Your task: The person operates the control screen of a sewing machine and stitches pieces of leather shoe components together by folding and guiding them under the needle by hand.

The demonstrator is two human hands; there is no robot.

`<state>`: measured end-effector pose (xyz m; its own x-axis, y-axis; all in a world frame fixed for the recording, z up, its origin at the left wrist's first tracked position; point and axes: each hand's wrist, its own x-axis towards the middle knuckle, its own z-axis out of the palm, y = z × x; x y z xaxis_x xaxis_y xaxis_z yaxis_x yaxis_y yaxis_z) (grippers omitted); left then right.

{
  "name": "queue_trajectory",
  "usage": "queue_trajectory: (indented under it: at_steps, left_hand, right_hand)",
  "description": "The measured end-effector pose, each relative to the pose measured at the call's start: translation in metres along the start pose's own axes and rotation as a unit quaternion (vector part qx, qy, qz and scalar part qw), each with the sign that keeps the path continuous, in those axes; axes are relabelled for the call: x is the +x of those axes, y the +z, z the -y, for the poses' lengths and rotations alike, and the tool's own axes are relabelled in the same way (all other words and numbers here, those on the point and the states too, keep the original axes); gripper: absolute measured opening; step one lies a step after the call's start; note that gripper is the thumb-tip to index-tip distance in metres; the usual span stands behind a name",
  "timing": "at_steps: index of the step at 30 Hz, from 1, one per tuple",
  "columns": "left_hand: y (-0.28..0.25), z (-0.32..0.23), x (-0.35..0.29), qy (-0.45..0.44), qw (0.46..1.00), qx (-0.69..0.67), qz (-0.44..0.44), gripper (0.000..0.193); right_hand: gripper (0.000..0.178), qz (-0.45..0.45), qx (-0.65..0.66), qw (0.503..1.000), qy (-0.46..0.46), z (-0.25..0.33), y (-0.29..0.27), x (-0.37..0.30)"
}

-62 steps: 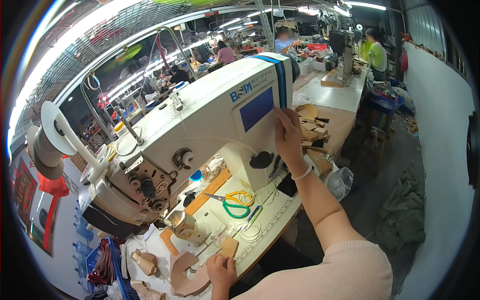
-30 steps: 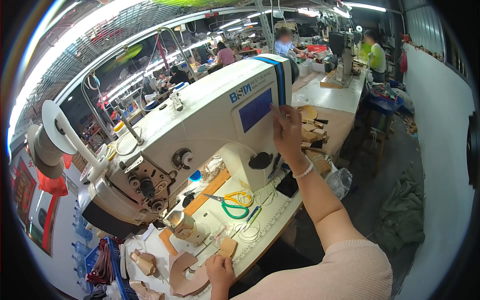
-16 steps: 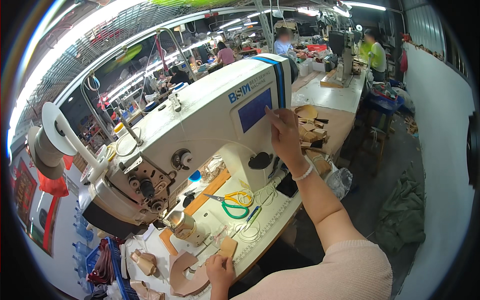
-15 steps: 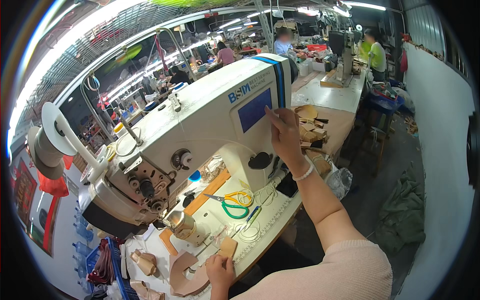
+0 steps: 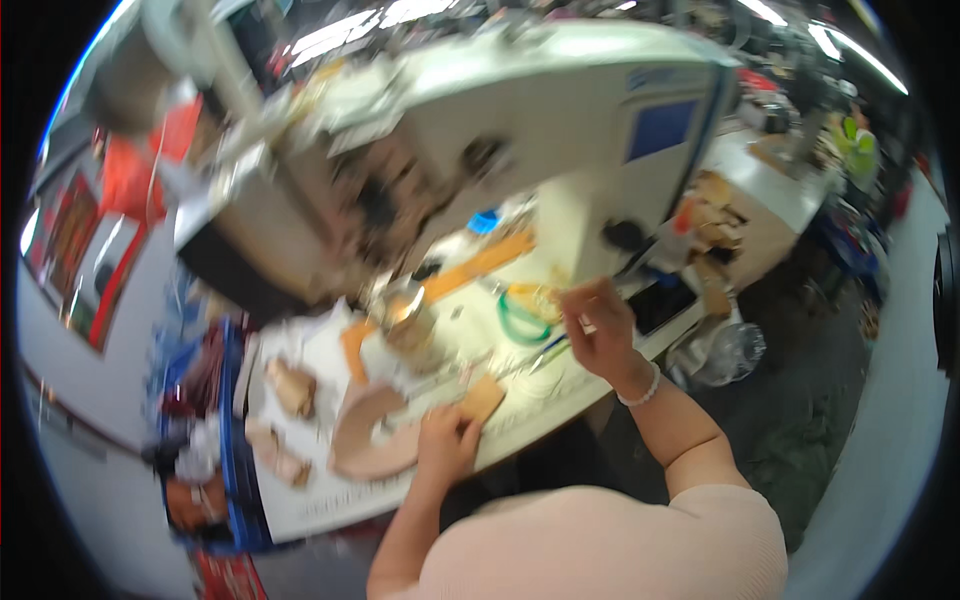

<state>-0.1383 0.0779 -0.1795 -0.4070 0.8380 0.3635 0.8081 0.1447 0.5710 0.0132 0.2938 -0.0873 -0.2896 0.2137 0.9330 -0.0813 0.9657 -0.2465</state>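
Note:
My left hand rests on the sewing machine's table with its fingers closed over the end of a curved pinkish-tan leather-like piece. Beside its fingertips lies a small tan rectangular piece. My right hand hangs over the table's right part, fingers loosely bent and apart, with nothing visible in them. Just left of it are scissors with green and yellow handles, partly behind the fingers. Behind both hands stands the large white sewing machine, with a blue screen. Motion blurs the picture.
A metal cylinder stands near the needle area. Shaped tan pieces lie at the table's left, beside a blue crate. A dark phone-like slab and a clear plastic bag are at the right.
My right hand has left the machine's screen and come down toward the scissors. My left hand remains at the leather-like pieces. The view has tilted down and shifted left.

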Motion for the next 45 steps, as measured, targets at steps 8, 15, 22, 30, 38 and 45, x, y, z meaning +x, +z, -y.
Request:
queue_trajectory:
  at_steps: [8, 15, 22, 30, 38, 45]
  left_hand:
    - [-0.004, 0.007, -0.002, -0.004, 0.999, -0.024, -0.042, 0.01]
    - [0.01, 0.002, -0.009, 0.021, 0.994, 0.047, -0.092, 0.028]
    - [-0.033, 0.014, -0.007, -0.16, 0.857, -0.487, -0.054, 0.044]
    - [-0.027, -0.001, 0.007, -0.192, 0.762, -0.615, -0.065, 0.014]
    - [-0.035, 0.008, -0.011, -0.143, 0.826, -0.51, -0.192, 0.007]
    - [-0.059, 0.013, -0.037, -0.158, 0.826, -0.504, -0.194, 0.006]
  right_hand:
    - [0.018, 0.346, 0.146, 0.926, 0.016, 0.024, 0.073, -0.082]
    - [0.017, 0.371, -0.04, 0.922, -0.105, 0.025, 0.071, -0.062]
    - [0.026, 0.095, -0.063, 0.974, -0.195, 0.046, 0.061, -0.015]
    - [0.026, 0.031, 0.309, 0.927, 0.211, 0.074, 0.091, -0.053]
    - [0.022, 0.222, 0.443, 0.747, 0.443, 0.084, 0.087, -0.05]
    - [0.019, 0.365, 0.349, 0.746, 0.435, 0.106, 0.104, -0.04]
